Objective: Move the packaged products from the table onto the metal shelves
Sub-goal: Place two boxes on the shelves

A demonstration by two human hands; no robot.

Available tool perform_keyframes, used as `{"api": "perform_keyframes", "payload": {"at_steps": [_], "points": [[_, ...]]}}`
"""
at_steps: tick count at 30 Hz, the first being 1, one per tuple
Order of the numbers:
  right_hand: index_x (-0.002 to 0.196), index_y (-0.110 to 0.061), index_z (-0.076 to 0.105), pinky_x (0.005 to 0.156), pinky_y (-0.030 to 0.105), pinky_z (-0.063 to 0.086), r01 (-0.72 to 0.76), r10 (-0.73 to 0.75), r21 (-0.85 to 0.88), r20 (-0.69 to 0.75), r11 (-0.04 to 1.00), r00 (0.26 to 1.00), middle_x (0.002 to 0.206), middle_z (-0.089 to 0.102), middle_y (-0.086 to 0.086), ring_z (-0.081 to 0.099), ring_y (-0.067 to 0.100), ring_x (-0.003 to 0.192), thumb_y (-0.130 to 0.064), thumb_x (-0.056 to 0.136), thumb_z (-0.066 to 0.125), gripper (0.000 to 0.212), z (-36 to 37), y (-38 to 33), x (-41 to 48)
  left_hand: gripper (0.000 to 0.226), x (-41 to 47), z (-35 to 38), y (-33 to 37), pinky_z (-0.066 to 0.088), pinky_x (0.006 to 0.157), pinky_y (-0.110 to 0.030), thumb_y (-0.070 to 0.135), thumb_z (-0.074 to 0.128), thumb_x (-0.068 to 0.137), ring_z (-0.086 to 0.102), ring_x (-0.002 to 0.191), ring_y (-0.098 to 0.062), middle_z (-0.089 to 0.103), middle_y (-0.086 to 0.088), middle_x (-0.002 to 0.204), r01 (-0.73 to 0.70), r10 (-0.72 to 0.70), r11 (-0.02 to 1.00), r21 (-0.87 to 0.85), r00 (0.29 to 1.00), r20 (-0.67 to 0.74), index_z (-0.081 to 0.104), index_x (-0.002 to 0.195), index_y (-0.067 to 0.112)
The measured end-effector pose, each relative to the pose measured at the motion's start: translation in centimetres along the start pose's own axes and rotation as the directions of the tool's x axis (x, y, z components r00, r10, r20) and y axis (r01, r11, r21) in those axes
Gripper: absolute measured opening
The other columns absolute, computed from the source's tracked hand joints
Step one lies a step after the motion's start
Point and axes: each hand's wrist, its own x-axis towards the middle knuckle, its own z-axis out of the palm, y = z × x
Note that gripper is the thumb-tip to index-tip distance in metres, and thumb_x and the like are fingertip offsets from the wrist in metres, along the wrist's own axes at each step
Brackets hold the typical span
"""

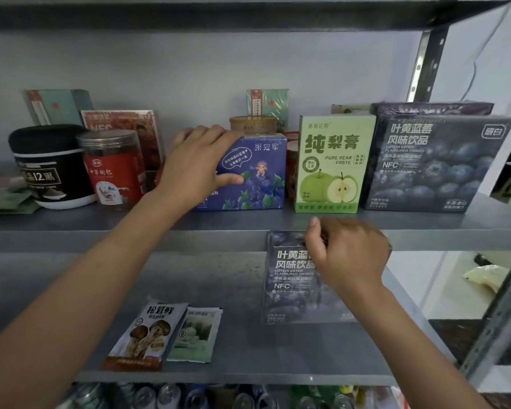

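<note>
My left hand [201,160] grips the upper left corner of a blue blueberry box [257,175] that stands on the upper metal shelf [160,228]. Its fingers lie over the box top and the thumb presses the front face. My right hand [348,252] holds the top of a dark blueberry drink box [289,278] in front of the shelf edge, over the lower shelf [242,343]. A green pear paste box [331,163] and a larger dark blueberry box [431,163] stand to the right on the upper shelf.
A black tub [48,169], a red jar [112,169] and several boxes fill the upper shelf's left and back. Two sachets [165,335] lie on the lower shelf. Cans [219,398] sit below. A perforated shelf upright [431,63] stands at the right.
</note>
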Motion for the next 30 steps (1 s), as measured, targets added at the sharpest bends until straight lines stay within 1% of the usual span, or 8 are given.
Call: {"api": "perform_keyframes", "payload": {"at_steps": [4, 7, 11, 13, 16, 20, 24, 30], "points": [[0.042, -0.012, 0.048, 0.052, 0.021, 0.014, 0.028, -0.028, 0.000, -0.022, 1.000, 0.999, 0.038, 0.042, 0.003, 0.034, 0.022, 0.034, -0.033, 0.087, 0.038, 0.050, 0.1, 0.0, -0.1, 0.077, 0.3, 0.9, -0.3, 0.025, 0.100, -0.037, 0.053, 0.071, 0.074, 0.047, 0.120, -0.029, 0.054, -0.004, 0.131, 0.018, -0.018, 1.000, 0.008, 1.000, 0.005, 0.045, 0.139, 0.021], [0.043, -0.012, 0.048, 0.052, 0.023, 0.016, 0.030, -0.030, -0.002, -0.034, 1.000, 0.999, 0.039, 0.042, 0.004, 0.032, 0.022, 0.035, -0.032, 0.087, 0.039, 0.049, 0.2, 0.0, -0.2, 0.078, 0.2, 1.2, -0.5, 0.023, 0.105, -0.039, 0.053, 0.069, 0.076, 0.044, 0.126, -0.028, 0.051, -0.005, 0.137, 0.012, -0.012, 1.000, 0.010, 1.000, 0.004, 0.042, 0.141, 0.020], [0.044, -0.011, 0.048, 0.052, 0.024, 0.018, 0.031, -0.030, 0.016, -0.017, 0.999, 0.999, 0.039, 0.043, 0.005, 0.035, 0.023, 0.036, -0.031, 0.088, 0.039, 0.049, 0.4, -0.1, -1.0, 0.086, -1.6, 0.9, -0.1, 0.006, 0.117, -0.045, 0.052, 0.059, 0.083, 0.010, 0.147, -0.027, 0.014, -0.008, 0.160, -0.010, 0.010, 0.999, 0.051, 1.000, 0.008, 0.019, 0.153, 0.024], [0.045, -0.012, 0.050, 0.054, 0.024, 0.020, 0.045, -0.045, 0.015, 0.002, 0.999, 0.999, 0.040, 0.045, 0.005, 0.039, 0.025, 0.036, -0.031, 0.087, 0.040, 0.048, 0.5, -0.4, -1.9, 0.080, -4.3, 0.7, 0.5, 0.003, 0.117, -0.044, 0.051, 0.054, 0.087, 0.004, 0.147, -0.027, 0.006, -0.010, 0.161, 0.042, -0.041, 0.999, 0.019, 0.998, -0.057, 0.016, 0.153, 0.026], [0.044, -0.012, 0.049, 0.054, 0.023, 0.021, 0.043, -0.045, 0.031, 0.065, 0.999, 0.997, 0.039, 0.045, 0.003, 0.037, 0.024, 0.035, -0.031, 0.087, 0.039, 0.047, 1.0, -1.4, -4.1, 0.059, -9.7, 1.1, -0.1, 0.016, 0.116, -0.046, 0.046, 0.046, 0.096, 0.022, 0.142, -0.029, 0.028, -0.013, 0.154, 0.143, -0.149, 0.988, -0.051, 0.977, -0.151, 0.036, 0.146, 0.016], [0.045, -0.013, 0.046, 0.051, 0.024, 0.024, 0.009, -0.030, 0.098, 0.218, 0.995, 0.975, 0.040, 0.040, -0.001, 0.024, 0.017, 0.039, -0.033, 0.089, 0.034, 0.050, 2.2, -3.6, -7.2, 0.055, -15.8, 1.8, -4.2, 0.027, 0.109, -0.047, 0.048, 0.032, 0.100, 0.043, 0.129, -0.030, 0.052, -0.015, 0.136, 0.341, -0.345, 0.938, -0.057, 0.936, -0.068, 0.053, 0.131, 0.007], [0.044, -0.013, 0.048, 0.049, 0.024, 0.029, 0.010, -0.034, 0.091, 0.265, 0.996, 0.964, 0.039, 0.044, 0.002, 0.028, 0.019, 0.036, -0.034, 0.088, 0.035, 0.051, 4.2, -7.6, -8.5, 0.050, -19.0, 1.4, -8.4, 0.025, 0.110, -0.045, 0.041, 0.032, 0.100, 0.048, 0.122, -0.030, 0.057, -0.015, 0.130, 0.298, -0.296, 0.954, 0.036, 0.953, -0.060, 0.054, 0.130, 0.007], [0.044, -0.014, 0.049, 0.049, 0.024, 0.028, 0.037, -0.074, 0.137, 0.281, 0.990, 0.957, 0.039, 0.043, 0.003, 0.036, 0.023, 0.033, -0.033, 0.088, 0.036, 0.050, 8.0, -18.5, -9.2, 0.054, -22.9, 0.0, -16.4, 0.026, 0.110, -0.043, 0.043, 0.027, 0.102, 0.048, 0.118, -0.030, 0.057, -0.015, 0.129, 0.227, -0.223, 0.973, 0.044, 0.972, -0.076, 0.055, 0.131, 0.006]]}}
